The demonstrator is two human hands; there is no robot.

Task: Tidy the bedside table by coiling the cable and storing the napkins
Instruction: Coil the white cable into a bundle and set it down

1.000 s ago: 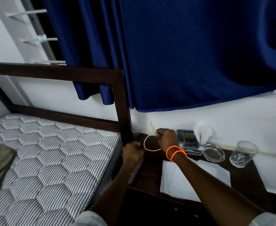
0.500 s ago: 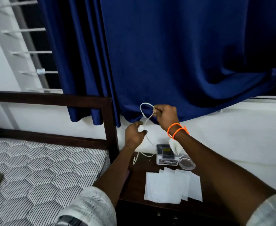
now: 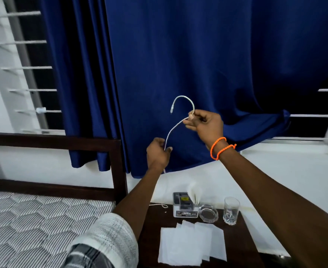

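A thin white cable (image 3: pixel 173 128) is held up in the air in front of the blue curtain. My right hand (image 3: pixel 204 123), with orange bands at the wrist, pinches it near its free end, which curls over to the left. My left hand (image 3: pixel 158 154) grips the cable lower down. The cable's tail hangs behind my left forearm and ends on the dark bedside table (image 3: pixel 238 240) at its back left. Several white napkins (image 3: pixel 190 242) lie overlapped and flat on the table's front. A napkin holder (image 3: pixel 184 205) with folded napkins stands at the back.
A glass ashtray (image 3: pixel 208 213) and a drinking glass (image 3: pixel 231 210) stand at the table's back right. The bed's dark wooden headboard (image 3: pixel 118 171) and the quilted mattress (image 3: pixel 33 225) are to the left. A blue curtain (image 3: pixel 198 64) hangs behind, with window bars on both sides.
Both hands rose from the table top with the cable and moved apart. The loop opened into a longer stretch between the hands. The camera tilted upward.
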